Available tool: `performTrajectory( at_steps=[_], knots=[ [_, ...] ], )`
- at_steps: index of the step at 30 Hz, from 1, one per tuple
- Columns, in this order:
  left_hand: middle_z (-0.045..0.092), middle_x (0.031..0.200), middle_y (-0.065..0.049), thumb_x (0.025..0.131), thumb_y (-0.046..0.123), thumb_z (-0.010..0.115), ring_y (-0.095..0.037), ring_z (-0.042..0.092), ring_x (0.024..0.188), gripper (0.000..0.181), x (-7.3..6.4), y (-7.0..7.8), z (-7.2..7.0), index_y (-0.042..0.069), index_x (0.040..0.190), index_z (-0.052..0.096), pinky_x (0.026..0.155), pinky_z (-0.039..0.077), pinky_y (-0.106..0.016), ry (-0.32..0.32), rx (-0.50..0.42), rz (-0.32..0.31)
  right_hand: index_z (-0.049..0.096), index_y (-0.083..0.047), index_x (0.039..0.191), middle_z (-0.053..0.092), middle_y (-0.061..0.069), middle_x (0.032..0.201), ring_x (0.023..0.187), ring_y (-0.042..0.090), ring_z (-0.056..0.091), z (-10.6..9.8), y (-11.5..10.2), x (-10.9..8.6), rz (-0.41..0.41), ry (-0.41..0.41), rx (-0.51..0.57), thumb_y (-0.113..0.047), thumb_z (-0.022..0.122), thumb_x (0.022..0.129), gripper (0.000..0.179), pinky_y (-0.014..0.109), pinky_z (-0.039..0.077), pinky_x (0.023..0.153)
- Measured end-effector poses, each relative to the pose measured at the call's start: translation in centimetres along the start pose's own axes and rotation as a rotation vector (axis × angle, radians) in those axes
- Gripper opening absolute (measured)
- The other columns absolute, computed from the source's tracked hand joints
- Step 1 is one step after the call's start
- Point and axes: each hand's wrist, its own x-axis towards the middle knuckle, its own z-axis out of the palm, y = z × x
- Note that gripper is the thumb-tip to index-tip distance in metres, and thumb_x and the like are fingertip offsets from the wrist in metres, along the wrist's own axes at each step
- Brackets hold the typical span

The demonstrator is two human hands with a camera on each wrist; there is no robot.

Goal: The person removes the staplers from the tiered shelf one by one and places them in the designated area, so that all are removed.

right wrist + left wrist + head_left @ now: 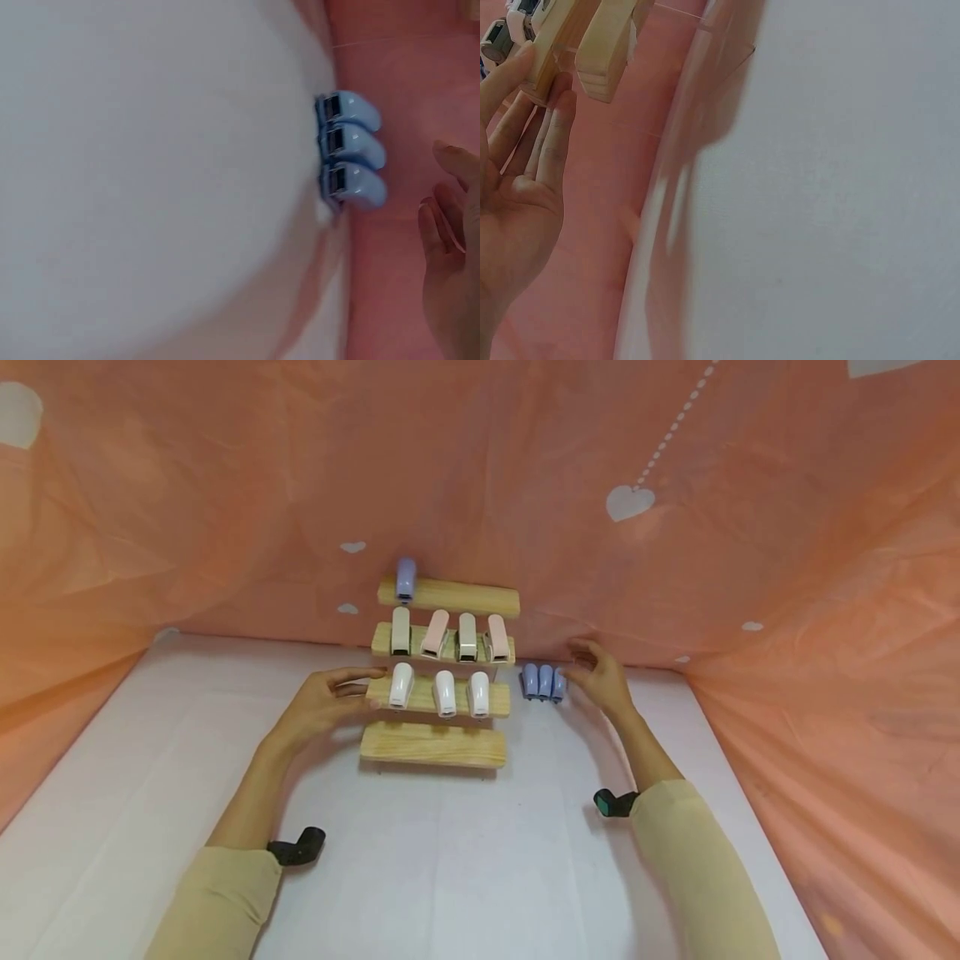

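At the left end of a tiered wooden shelf, my left hand pinches the plank that bears three white mini staplers. In the left wrist view its thumb lies on one side of the plank end, with the fingers on the other. My right hand is beside three purple mini staplers standing side by side on the table, right of the shelf. Its fingers are spread and loosely bent; in the right wrist view a gap shows between them and the staplers.
One purple stapler stands at the left of the top plank. Pink and grey staplers line the plank below it. Behind the white-covered table hangs a pink curtain with white hearts, which also closes both sides.
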Motion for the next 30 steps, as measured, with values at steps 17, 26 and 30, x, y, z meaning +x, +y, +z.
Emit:
performTrajectory(
  at_steps=[17, 26, 30],
  knots=[
    [0.056, 0.141, -0.015, 0.088, 0.012, 0.077, -0.03, 0.054, 0.126, 0.052, -0.1, -0.2, 0.1, 0.0, 0.135, 0.059, 0.094, 0.049, -0.019, -0.007, -0.018, 0.022, 0.056, 0.017, 0.127, 0.058, 0.034, 0.126, 0.119, 0.047, 0.054, 0.9, -7.0, 1.6, -0.154, -0.026, 0.018, 0.01, 0.071, 0.084, 0.045, 0.054, 0.043, 0.105],
    [0.056, 0.138, -0.019, 0.088, 0.012, 0.077, -0.02, 0.059, 0.121, 0.05, -0.2, -0.4, 0.2, -0.001, 0.133, 0.06, 0.092, 0.051, -0.02, 0.004, -0.05, 0.032, 0.057, 0.016, 0.126, 0.06, 0.033, 0.123, 0.116, 0.044, 0.057, 2.6, -10.8, 3.0, -0.251, -0.09, 0.0, 0.011, 0.071, 0.083, 0.045, 0.048, 0.046, 0.104],
    [0.057, 0.138, -0.016, 0.088, 0.012, 0.077, -0.021, 0.058, 0.121, 0.049, -0.1, -0.1, 0.2, 0.0, 0.133, 0.061, 0.093, 0.051, -0.021, 0.011, -0.054, 0.038, 0.059, 0.011, 0.129, 0.062, 0.028, 0.124, 0.116, 0.04, 0.059, 3.4, -10.8, 4.6, -0.274, -0.114, 0.001, 0.009, 0.072, 0.084, 0.047, 0.045, 0.047, 0.103]
  ],
)
